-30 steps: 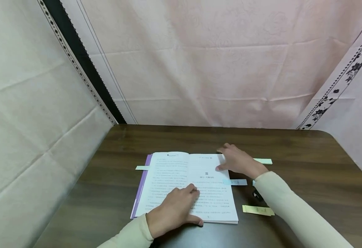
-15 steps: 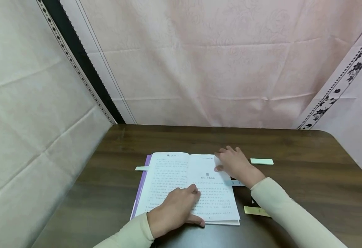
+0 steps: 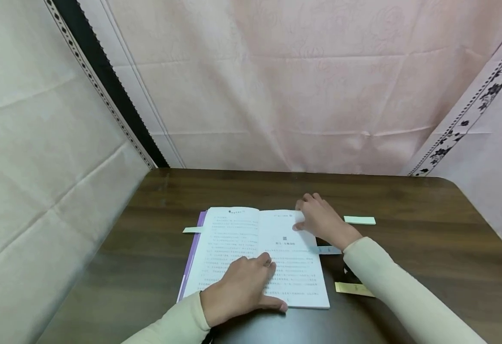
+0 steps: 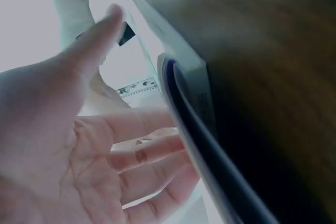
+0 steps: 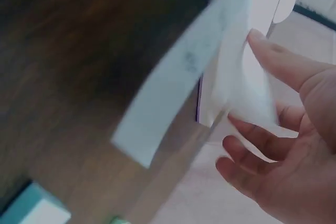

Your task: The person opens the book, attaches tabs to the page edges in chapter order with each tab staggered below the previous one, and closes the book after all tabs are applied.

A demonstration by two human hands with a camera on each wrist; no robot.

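An open book point(image 3: 234, 239) with a purple cover edge lies on the table in the head view. My left hand point(image 3: 240, 289) rests spread over its lower middle, with the thumb at the bottom edge. In the left wrist view, the fingers point(image 4: 149, 174) extend over the page side. At the book's upper right corner, my right hand point(image 3: 324, 217) pinches the corner of a page point(image 5: 247, 82). The right wrist view has this page bent between thumb and fingers. A pale blue sticky tab point(image 5: 163, 87) sticks out from the book's right side, below that hand.
A pale green tab point(image 3: 192, 230) projects from the book's left side. On the dark wooden table point(image 3: 427, 229), a green sticky-note strip point(image 3: 359, 220) and a yellow one point(image 3: 353, 288) lie right of the book. Pale cloth point(image 3: 277, 95) hangs behind the table.
My right hand has shifted slightly left at the page corner, and the page is bent with it. The left hand has stayed on the book. The head view has tilted slightly.
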